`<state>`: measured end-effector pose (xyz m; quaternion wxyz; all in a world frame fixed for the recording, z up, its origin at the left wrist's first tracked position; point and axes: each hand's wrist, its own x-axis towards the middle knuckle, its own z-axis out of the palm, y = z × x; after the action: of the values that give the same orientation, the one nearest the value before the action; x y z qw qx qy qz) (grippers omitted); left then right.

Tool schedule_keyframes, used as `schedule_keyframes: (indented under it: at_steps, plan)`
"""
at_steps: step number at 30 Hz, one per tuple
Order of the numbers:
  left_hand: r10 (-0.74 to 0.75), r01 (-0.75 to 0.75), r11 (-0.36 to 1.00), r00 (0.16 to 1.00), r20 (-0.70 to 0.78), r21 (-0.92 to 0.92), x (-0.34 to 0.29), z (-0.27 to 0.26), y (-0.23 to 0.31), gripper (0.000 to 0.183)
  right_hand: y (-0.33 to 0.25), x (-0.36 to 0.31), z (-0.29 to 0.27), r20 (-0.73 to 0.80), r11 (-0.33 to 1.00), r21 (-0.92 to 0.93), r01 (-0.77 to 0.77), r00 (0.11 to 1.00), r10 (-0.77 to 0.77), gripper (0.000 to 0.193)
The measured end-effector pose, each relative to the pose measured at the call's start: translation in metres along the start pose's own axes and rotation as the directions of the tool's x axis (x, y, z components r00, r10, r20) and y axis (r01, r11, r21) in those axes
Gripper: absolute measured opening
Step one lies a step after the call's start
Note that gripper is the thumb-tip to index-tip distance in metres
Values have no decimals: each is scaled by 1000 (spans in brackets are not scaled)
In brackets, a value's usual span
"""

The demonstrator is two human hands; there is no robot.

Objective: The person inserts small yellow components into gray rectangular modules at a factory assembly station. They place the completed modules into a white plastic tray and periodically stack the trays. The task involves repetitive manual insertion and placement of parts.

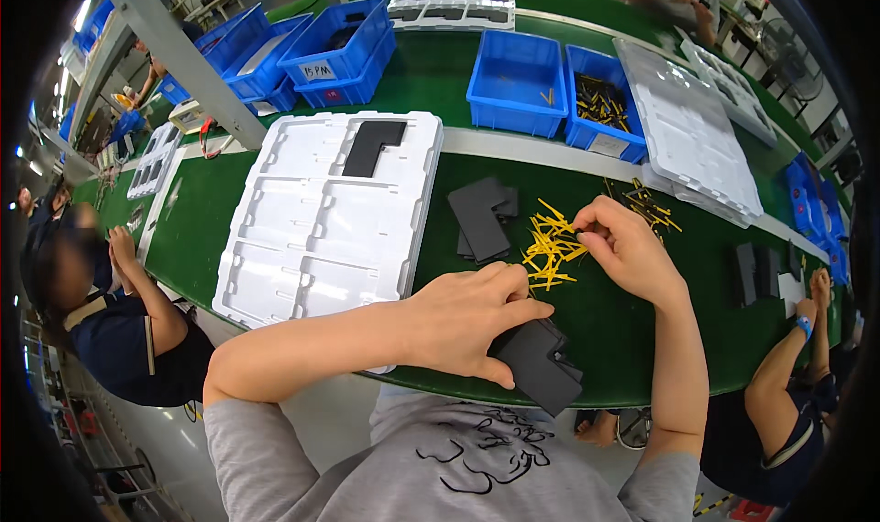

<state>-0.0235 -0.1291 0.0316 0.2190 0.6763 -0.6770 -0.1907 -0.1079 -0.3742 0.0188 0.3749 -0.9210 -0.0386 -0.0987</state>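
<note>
While the half-open left hand [469, 318] touched black plates [543, 373] at four o'clock, the pinched right hand [625, 245], contents unclear, adjoined yellow strips [550, 247].

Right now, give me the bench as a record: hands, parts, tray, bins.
left hand: at the stack of dark flat pieces by the table's near edge; firmness of grip unclear
right hand: thumb and forefinger close together beside the yellow strips; whether one is held, cannot tell
second dark stack: left of the yellow strips
white tray: left of both stacks, one dark L-shaped piece in its far-right compartment
left blue bin: nearly bare inside
right blue bin: many black-and-yellow strips
</note>
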Motion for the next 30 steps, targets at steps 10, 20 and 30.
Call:
schedule_keyframes:
  at_steps: [10,20,30]
  plan:
    - [-402,90,476,907,-125,-875,23,-2,-29,15,-9,4,14,-22,759,625,-184,968,252,16]
    - [-531,144,695,763,-368,-704,32,10,-22,17,-33,8,45,-225,722,691,-25,943,247,9]
    - [-494,141,758,762,-419,-637,32,11,-21,17,-37,10,46,-271,775,630,-40,924,268,10]
